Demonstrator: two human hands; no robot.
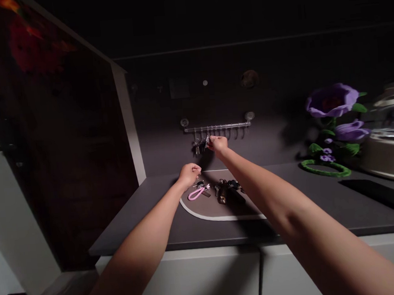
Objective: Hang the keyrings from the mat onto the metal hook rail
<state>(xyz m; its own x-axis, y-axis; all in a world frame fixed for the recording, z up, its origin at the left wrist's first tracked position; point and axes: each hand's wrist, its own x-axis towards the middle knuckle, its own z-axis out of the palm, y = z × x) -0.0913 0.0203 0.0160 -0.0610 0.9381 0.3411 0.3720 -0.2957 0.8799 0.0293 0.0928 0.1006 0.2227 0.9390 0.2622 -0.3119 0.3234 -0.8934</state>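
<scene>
My right hand (pixel 219 144) is raised to a clear hook rail (pixel 219 127) on the wall. Its fingers are pinched on a small silver key (pixel 207 141) just below the hooks. Immediately left of it, a bunch of keys (pixel 197 147) hangs from the rail. Lower down, my left hand (pixel 188 175) is closed with curled fingers above a mat (pixel 202 213) with a white rim; whether it holds anything is hidden. On the mat lie a pink loop strap (pixel 196 193) with keys by it, and several dark keys and fobs (pixel 223 193), partly in shadow.
The dark counter (pixel 147 215) tops white cabinets (pixel 200 279). Toward its right end stand purple artificial flowers (pixel 333 102) with a green ring base (pixel 325 172), and a pale glass-topped container (pixel 393 150). A dark door (pixel 69 175) is at left.
</scene>
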